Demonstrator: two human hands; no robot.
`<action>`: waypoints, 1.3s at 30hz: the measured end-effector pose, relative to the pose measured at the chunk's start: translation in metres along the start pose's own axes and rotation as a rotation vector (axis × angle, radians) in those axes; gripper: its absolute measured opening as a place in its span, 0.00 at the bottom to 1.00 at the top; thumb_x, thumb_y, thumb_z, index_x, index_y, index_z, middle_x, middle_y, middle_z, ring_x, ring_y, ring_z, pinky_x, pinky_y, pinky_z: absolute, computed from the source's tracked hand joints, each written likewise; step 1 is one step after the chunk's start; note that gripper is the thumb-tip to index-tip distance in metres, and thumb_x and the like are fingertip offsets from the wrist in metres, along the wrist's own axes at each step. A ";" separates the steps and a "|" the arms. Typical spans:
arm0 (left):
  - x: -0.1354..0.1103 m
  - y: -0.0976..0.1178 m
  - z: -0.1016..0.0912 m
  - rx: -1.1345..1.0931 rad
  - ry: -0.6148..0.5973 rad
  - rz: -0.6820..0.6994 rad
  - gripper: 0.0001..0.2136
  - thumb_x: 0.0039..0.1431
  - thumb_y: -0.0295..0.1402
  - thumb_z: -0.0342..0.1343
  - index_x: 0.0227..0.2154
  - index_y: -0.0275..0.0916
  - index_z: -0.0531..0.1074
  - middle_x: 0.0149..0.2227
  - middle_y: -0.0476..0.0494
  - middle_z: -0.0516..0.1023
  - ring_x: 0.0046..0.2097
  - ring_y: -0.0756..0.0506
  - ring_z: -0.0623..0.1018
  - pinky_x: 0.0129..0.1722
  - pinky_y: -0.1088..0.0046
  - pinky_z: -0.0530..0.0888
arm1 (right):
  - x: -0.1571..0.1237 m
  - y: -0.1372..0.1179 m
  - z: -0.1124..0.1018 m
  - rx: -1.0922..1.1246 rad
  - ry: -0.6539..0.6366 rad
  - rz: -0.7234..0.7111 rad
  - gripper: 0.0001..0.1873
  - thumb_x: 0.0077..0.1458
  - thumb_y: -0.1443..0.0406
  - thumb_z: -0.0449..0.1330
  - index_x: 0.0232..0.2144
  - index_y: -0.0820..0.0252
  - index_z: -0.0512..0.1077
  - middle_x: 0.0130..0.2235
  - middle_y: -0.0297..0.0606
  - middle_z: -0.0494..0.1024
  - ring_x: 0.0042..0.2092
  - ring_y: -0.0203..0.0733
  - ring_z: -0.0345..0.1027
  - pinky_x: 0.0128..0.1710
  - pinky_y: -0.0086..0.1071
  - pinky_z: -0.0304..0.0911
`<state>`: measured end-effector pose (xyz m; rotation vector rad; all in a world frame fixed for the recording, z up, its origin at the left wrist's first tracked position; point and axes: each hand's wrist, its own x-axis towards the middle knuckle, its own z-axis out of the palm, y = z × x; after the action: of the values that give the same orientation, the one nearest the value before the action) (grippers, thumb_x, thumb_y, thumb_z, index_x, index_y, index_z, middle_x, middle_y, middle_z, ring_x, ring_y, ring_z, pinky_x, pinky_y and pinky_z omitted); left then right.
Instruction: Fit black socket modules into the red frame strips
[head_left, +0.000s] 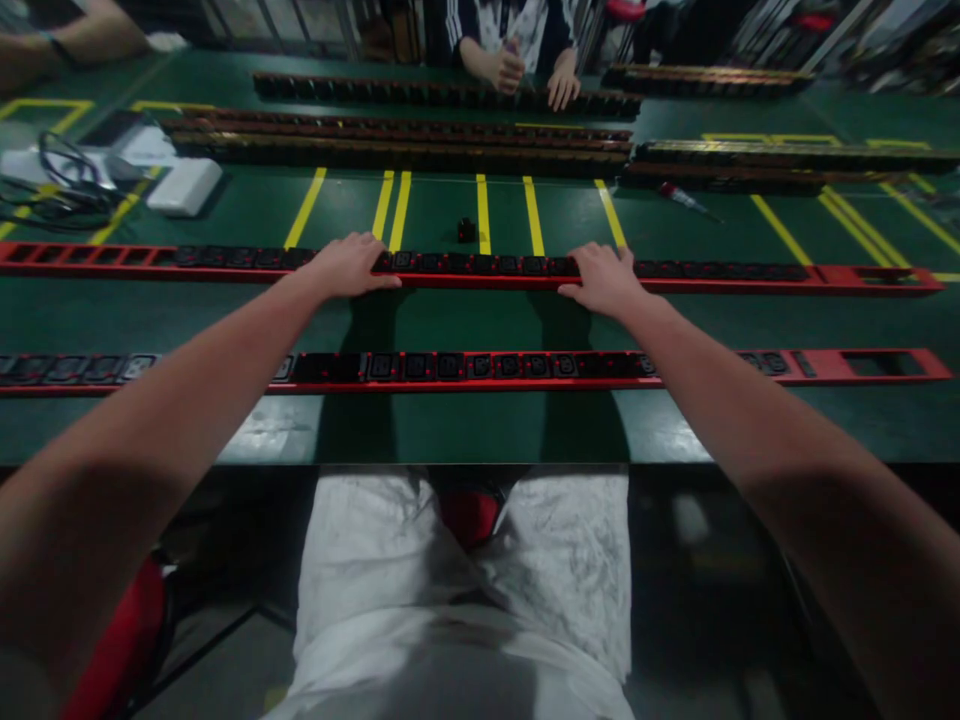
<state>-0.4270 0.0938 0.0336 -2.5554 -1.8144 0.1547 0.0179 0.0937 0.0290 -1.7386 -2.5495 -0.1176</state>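
Both of my hands are on a long red power strip [480,272] fitted with a row of black sockets, which lies across the green table. My left hand [349,265] grips it left of centre, fingers over the far edge and thumb along the near side. Right of centre, my right hand [606,277] holds the same strip in a like way. Several openings at its left end have no socket in them. Closer to me lies a second red power strip [480,370], parallel to the first and partly hidden by my forearms. A small black socket [466,230] sits just beyond the held strip.
A screwdriver [686,200] lies at the back right. Rows of dark strips [405,145] cross the table's far part. A white box [185,187] and black cables [64,180] are at the left. Across the table are a co-worker's hands [536,80]; another person's arm [82,40] shows far left.
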 end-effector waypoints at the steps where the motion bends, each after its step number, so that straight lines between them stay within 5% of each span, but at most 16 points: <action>1: 0.006 -0.005 0.002 0.016 -0.024 0.036 0.33 0.63 0.57 0.48 0.54 0.30 0.70 0.53 0.27 0.72 0.57 0.29 0.72 0.52 0.55 0.70 | 0.007 0.005 0.003 -0.011 -0.031 -0.017 0.33 0.62 0.45 0.56 0.60 0.60 0.66 0.59 0.54 0.70 0.61 0.69 0.62 0.62 0.71 0.46; 6: 0.021 -0.023 -0.005 -0.013 -0.099 0.126 0.31 0.67 0.56 0.46 0.55 0.30 0.68 0.51 0.33 0.74 0.49 0.41 0.73 0.50 0.64 0.70 | 0.043 0.036 -0.001 -0.033 -0.206 -0.087 0.31 0.59 0.43 0.59 0.54 0.58 0.73 0.53 0.51 0.77 0.58 0.67 0.63 0.61 0.68 0.46; 12: 0.045 -0.030 -0.021 -0.127 0.024 -0.043 0.33 0.69 0.55 0.45 0.60 0.27 0.64 0.53 0.35 0.74 0.47 0.45 0.70 0.51 0.66 0.68 | 0.077 0.037 -0.018 0.014 -0.356 0.024 0.25 0.71 0.52 0.46 0.52 0.63 0.73 0.55 0.52 0.76 0.57 0.58 0.62 0.58 0.62 0.48; 16: 0.048 -0.019 -0.021 -0.162 0.049 -0.106 0.28 0.72 0.48 0.38 0.60 0.30 0.65 0.55 0.37 0.74 0.50 0.45 0.69 0.54 0.64 0.67 | 0.065 0.017 -0.015 0.031 -0.181 0.033 0.31 0.71 0.49 0.45 0.62 0.67 0.63 0.65 0.57 0.65 0.62 0.61 0.56 0.60 0.60 0.45; 20: 0.029 -0.003 -0.015 -0.108 0.200 0.063 0.32 0.69 0.55 0.42 0.64 0.35 0.61 0.67 0.35 0.61 0.62 0.38 0.62 0.61 0.55 0.62 | 0.040 -0.002 -0.006 0.041 0.023 -0.093 0.35 0.65 0.46 0.51 0.67 0.56 0.54 0.69 0.47 0.59 0.66 0.61 0.48 0.63 0.55 0.41; 24: 0.021 0.002 -0.011 -0.114 0.207 0.071 0.35 0.65 0.59 0.43 0.64 0.38 0.61 0.68 0.35 0.57 0.64 0.33 0.59 0.62 0.50 0.59 | 0.043 -0.010 -0.002 0.026 0.017 -0.027 0.26 0.71 0.52 0.39 0.60 0.55 0.63 0.63 0.47 0.69 0.63 0.61 0.51 0.60 0.55 0.43; 28: 0.028 0.004 -0.009 -0.087 0.228 0.048 0.38 0.63 0.62 0.42 0.65 0.38 0.59 0.67 0.37 0.59 0.64 0.35 0.57 0.63 0.51 0.54 | 0.070 -0.002 -0.004 0.002 -0.015 -0.027 0.24 0.72 0.54 0.38 0.54 0.57 0.67 0.58 0.48 0.73 0.59 0.59 0.54 0.58 0.56 0.41; 34: 0.045 0.001 -0.006 -0.052 0.158 0.035 0.51 0.55 0.73 0.38 0.62 0.27 0.59 0.57 0.40 0.69 0.66 0.40 0.48 0.64 0.55 0.46 | 0.099 0.007 -0.006 -0.030 -0.063 -0.007 0.32 0.72 0.49 0.32 0.61 0.62 0.61 0.62 0.52 0.67 0.61 0.59 0.51 0.60 0.62 0.37; 39: 0.060 -0.004 -0.005 -0.062 0.193 0.068 0.47 0.54 0.70 0.48 0.58 0.29 0.64 0.56 0.32 0.69 0.68 0.31 0.52 0.63 0.52 0.52 | 0.096 0.001 0.003 -0.018 -0.020 -0.100 0.42 0.62 0.37 0.46 0.66 0.57 0.56 0.64 0.51 0.64 0.64 0.66 0.53 0.61 0.60 0.47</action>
<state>-0.4103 0.1520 0.0338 -2.5707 -1.6907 -0.1448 -0.0160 0.1834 0.0347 -1.6259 -2.6582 -0.1280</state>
